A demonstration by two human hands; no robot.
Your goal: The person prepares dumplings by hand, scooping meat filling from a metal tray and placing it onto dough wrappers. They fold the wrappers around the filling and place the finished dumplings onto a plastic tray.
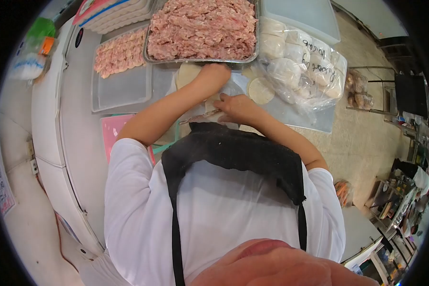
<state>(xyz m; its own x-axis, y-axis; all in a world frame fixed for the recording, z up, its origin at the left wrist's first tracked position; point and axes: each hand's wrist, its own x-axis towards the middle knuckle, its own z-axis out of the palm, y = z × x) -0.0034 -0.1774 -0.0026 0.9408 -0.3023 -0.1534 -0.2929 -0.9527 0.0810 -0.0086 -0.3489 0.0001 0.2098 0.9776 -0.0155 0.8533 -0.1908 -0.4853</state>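
My left hand point(215, 76) reaches to the near edge of the tray of minced meat point(202, 31), its fingers bent down and mostly hidden by the back of the hand. Nearer my body, my right hand point(236, 107) is closed, thumb up, with a thin stick-like tool point(200, 117) sticking out leftward from its fingers. Pale round dough wrappers lie around both hands: one wrapper point(189, 75) by the left wrist and another wrapper point(261, 91) right of the right hand. Part of the work surface under my hands is hidden by my forearms and black apron point(229, 143).
Left of the meat, a translucent tray point(121, 95) bears rows of filled pieces point(121, 51). At right sits a plastic bag of stacked round wrappers point(302, 66) with handwriting. A pink tray point(114, 128) is beside my left arm; stacked egg-carton-like trays point(114, 19) stand at the back left.
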